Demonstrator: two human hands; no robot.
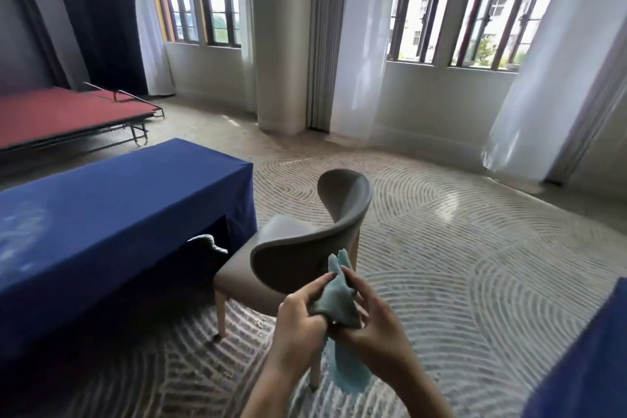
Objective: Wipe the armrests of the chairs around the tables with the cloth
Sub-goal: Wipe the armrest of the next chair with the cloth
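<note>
A grey-brown chair with a curved back that sweeps round into armrests stands at the end of a table under a blue cloth. Just in front of the chair's near armrest, both my hands hold a light blue-green cloth. My left hand pinches its left side with thumb and fingers. My right hand grips its right side, and a tail of the cloth hangs below my wrists. The cloth's top corner rises against the chair back's outer edge.
A second chair's armrest peeks out at the table's near side. A low red platform on a metal frame lies far left. White columns, curtains and windows line the back. Patterned carpet spreads right; a blue edge shows bottom right.
</note>
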